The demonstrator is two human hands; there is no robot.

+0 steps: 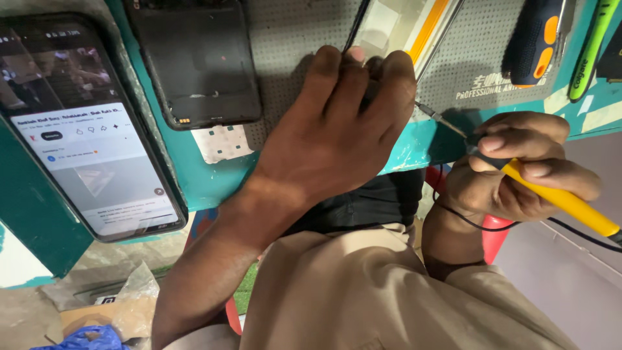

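The left hand [337,123] presses down on the grey perforated mat [291,39], fingers clenched over a small part hidden beneath them. Just right of the mat's edge, the right hand [512,168] grips a yellow-handled soldering iron [557,198], its tip reaching toward the left fingers.

I count two hands, left [330,136] and right [512,165]. One yellow iron [564,201]. Two phones: one lit [84,129], one dark and open-backed [197,61]. One grey mat [291,39], one blue-and-orange tool [534,39], one green pen [591,48].
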